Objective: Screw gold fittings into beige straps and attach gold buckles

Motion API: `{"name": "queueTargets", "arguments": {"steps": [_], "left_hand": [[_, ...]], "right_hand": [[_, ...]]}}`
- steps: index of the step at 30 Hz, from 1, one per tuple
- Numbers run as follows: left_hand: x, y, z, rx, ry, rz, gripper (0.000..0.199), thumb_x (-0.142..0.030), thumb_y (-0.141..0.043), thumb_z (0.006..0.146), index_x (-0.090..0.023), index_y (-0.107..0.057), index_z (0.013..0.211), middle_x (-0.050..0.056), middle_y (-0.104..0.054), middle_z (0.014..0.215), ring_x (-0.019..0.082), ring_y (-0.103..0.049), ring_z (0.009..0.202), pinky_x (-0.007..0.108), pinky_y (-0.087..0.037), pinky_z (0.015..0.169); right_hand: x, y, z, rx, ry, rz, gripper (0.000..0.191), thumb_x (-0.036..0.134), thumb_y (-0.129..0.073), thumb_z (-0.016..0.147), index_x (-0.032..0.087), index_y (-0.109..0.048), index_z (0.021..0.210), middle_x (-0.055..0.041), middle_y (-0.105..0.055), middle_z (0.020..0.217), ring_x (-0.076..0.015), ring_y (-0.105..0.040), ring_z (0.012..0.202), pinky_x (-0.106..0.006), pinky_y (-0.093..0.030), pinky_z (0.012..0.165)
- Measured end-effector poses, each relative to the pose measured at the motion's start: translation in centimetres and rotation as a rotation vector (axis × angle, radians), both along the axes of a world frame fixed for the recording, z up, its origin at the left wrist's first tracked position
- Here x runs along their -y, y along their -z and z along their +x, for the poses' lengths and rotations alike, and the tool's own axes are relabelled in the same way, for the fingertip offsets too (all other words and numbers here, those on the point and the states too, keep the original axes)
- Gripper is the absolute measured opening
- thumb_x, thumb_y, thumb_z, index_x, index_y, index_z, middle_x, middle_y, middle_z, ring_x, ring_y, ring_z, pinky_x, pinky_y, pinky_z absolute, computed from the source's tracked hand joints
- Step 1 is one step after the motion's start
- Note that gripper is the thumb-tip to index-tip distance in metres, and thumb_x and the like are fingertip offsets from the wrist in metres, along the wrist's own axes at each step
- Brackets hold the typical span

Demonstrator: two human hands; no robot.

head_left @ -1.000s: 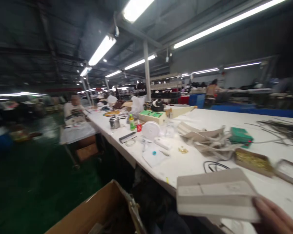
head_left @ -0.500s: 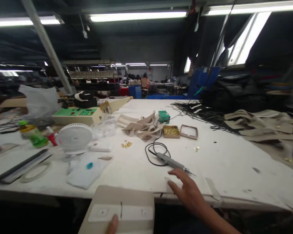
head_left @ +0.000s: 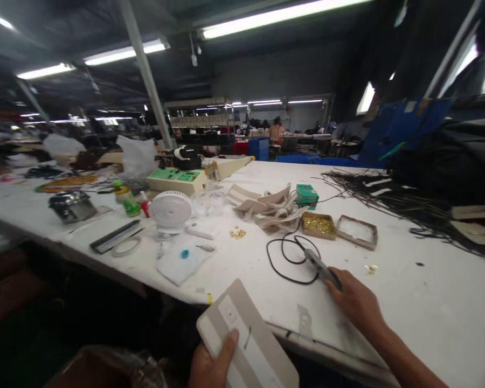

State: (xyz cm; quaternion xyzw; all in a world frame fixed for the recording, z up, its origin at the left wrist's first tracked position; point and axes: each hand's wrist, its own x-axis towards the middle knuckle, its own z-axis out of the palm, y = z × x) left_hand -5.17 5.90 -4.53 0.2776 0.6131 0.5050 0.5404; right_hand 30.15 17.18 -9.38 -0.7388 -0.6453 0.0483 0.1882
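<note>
My left hand (head_left: 214, 360) grips a flat beige panel (head_left: 272, 353) at the near edge of the table, thumb on top. A white strip with a small square mark and a dark slit runs along the panel. Over the tabletop, my right hand (head_left: 358, 302) is closed around a grey corded electric screwdriver (head_left: 316, 263); its tip is hidden by the hand. The black cord (head_left: 268, 257) loops on the table to the left of it. Beyond lie a box of small gold fittings (head_left: 319, 225) and a shallow tray (head_left: 358, 233).
Loose gold pieces (head_left: 237, 233) lie left of the cord. Beige strips (head_left: 267, 205) are heaped behind, beside a green box (head_left: 307, 196). A white fan (head_left: 171, 211), bottle (head_left: 126, 198) and green-topped machine (head_left: 178, 180) stand left. Black cords (head_left: 367, 199) spread at right.
My right hand has gone from open beside the screwdriver to closed around it. The left hand's panel has risen and turned diagonally. The view has swung left.
</note>
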Motion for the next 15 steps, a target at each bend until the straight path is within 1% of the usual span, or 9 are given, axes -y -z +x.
{"name": "queueTargets", "arguments": {"steps": [2,3,5,7,8,10,12,13,15], "left_hand": [[-0.2,-0.1,0.5,0.041,0.025,0.048,0.065,-0.065,-0.088,0.068,-0.01,-0.078,0.102,0.012,-0.082,0.085,0.031,-0.078,0.078,0.035,-0.063,0.068],[-0.3,0.0,0.7,0.052,0.039,0.07,0.066,-0.066,-0.088,0.069,-0.01,-0.079,0.102,0.013,-0.082,0.087,0.03,-0.077,0.078,0.035,-0.062,0.069],[-0.5,0.2,1.0,0.065,0.074,0.1,0.067,-0.067,-0.086,0.071,-0.009,-0.079,0.103,0.013,-0.082,0.089,0.029,-0.076,0.08,0.033,-0.06,0.071],[-0.8,0.5,1.1,0.077,0.134,0.116,0.065,-0.067,-0.083,0.075,-0.009,-0.08,0.104,0.013,-0.081,0.088,0.028,-0.075,0.081,0.032,-0.058,0.07],[-0.8,0.6,1.1,0.083,0.173,0.125,0.063,-0.066,-0.081,0.077,-0.009,-0.081,0.103,0.013,-0.081,0.087,0.027,-0.074,0.08,0.031,-0.058,0.07],[-1.0,0.8,0.8,0.102,0.259,0.148,0.061,-0.066,-0.078,0.081,-0.009,-0.081,0.103,0.012,-0.08,0.085,0.026,-0.073,0.078,0.031,-0.057,0.071],[-1.1,1.1,0.3,0.121,0.313,0.162,0.063,-0.067,-0.078,0.081,-0.009,-0.081,0.105,0.012,-0.08,0.085,0.026,-0.073,0.079,0.032,-0.056,0.073],[-1.2,1.4,0.0,0.126,0.32,0.158,0.064,-0.068,-0.078,0.079,-0.01,-0.081,0.105,0.011,-0.08,0.085,0.027,-0.073,0.081,0.032,-0.056,0.073],[-1.2,2.1,-0.8,0.125,0.305,0.127,0.067,-0.071,-0.08,0.076,-0.011,-0.081,0.104,0.012,-0.08,0.086,0.027,-0.073,0.081,0.031,-0.056,0.071]], "right_hand": [[-0.1,0.8,1.8,0.037,0.05,-0.024,0.052,0.056,-0.042,0.099,0.026,-0.062,0.137,-0.0101,-0.067,0.139,-0.0353,-0.071,0.11,-0.046,-0.057,0.079],[-0.1,1.1,2.4,0.055,0.049,-0.024,0.053,0.058,-0.042,0.098,0.026,-0.063,0.135,-0.01,-0.067,0.138,-0.0361,-0.071,0.109,-0.047,-0.057,0.075],[-0.2,1.1,2.8,0.081,0.005,0.068,0.055,0.062,-0.044,0.096,0.024,-0.067,0.129,-0.0111,-0.069,0.133,-0.0374,-0.07,0.11,-0.05,-0.057,0.079],[-0.2,0.5,1.8,0.073,-0.07,0.237,0.053,0.062,-0.046,0.096,0.023,-0.069,0.123,-0.0122,-0.07,0.129,-0.0374,-0.067,0.115,-0.051,-0.056,0.091],[-0.2,0.0,0.7,0.044,-0.111,0.303,0.05,0.061,-0.048,0.096,0.023,-0.069,0.122,-0.0118,-0.07,0.128,-0.0361,-0.067,0.116,-0.05,-0.055,0.093],[-0.4,-1.2,-2.2,-0.075,-0.218,0.334,0.044,0.059,-0.053,0.097,0.026,-0.07,0.119,-0.0092,-0.071,0.125,-0.0311,-0.07,0.107,-0.043,-0.058,0.085],[-1.2,-2.4,-5.8,-0.237,-0.362,0.267,0.036,0.057,-0.058,0.097,0.027,-0.072,0.113,-0.0069,-0.074,0.115,-0.0251,-0.072,0.092,-0.035,-0.058,0.072],[-2.0,-2.8,-7.7,-0.311,-0.433,0.227,0.033,0.055,-0.06,0.097,0.027,-0.073,0.109,-0.0063,-0.074,0.109,-0.0231,-0.071,0.088,-0.033,-0.058,0.071],[-4.2,-3.3,-11.5,-0.41,-0.531,0.158,0.03,0.05,-0.06,0.099,0.025,-0.074,0.105,-0.0061,-0.075,0.104,-0.0212,-0.071,0.085,-0.032,-0.059,0.075]]}}
